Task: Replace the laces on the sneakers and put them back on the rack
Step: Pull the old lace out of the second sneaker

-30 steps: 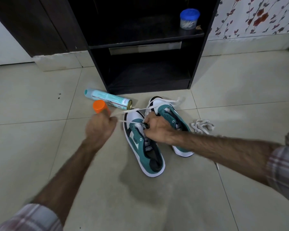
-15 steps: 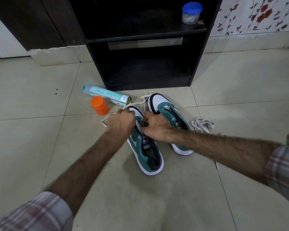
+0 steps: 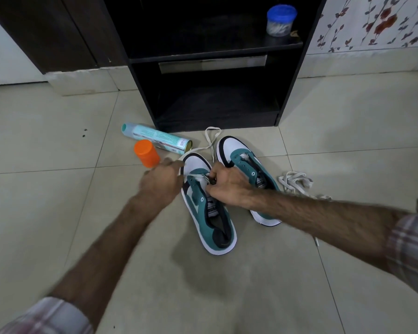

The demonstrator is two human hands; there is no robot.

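White lace [image 3: 203, 150] is what we pinch in our left hand [image 3: 163, 180] and draw sideways, while our right hand [image 3: 225, 186] pinches the eyelet row to steady the near sneaker [image 3: 208, 210], just before the rack [image 3: 212, 68].

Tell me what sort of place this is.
Probably a room in a home: tiled floor, floral wallpaper, and a dark shoe rack against the wall, with a pair of sneakers before it.
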